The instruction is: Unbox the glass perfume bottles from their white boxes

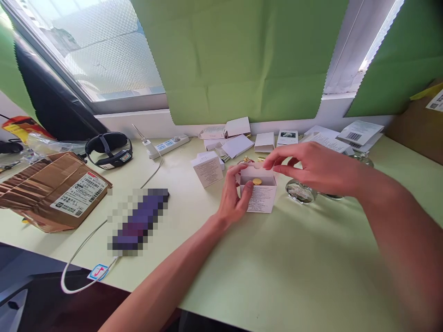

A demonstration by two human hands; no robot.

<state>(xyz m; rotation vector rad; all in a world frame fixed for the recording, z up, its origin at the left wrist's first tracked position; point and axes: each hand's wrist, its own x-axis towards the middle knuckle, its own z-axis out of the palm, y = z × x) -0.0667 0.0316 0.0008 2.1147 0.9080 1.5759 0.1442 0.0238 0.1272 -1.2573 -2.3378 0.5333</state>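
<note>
A small white printed box (262,200) stands upright on the table with its top open. Inside it shows a round gold cap (256,181); whatever lies under the cap is hidden by the box walls. My left hand (233,196) wraps around the box's left side, thumb on the front. At the raised top edge, my right hand (294,166) pinches the box flap (268,169) between thumb and fingers. Just right of the box, under my right hand, lies a clear glass bottle (301,192), and another glassy item is partly covered by my forearm.
Behind my hands are several white boxes (238,145) and folded cartons (360,133). Another printed box (206,169) stands to the left. Further left are a blurred-out phone (140,221) on a white cable, a power strip (172,145), a head strap device (109,151) and a brown parcel (55,191).
</note>
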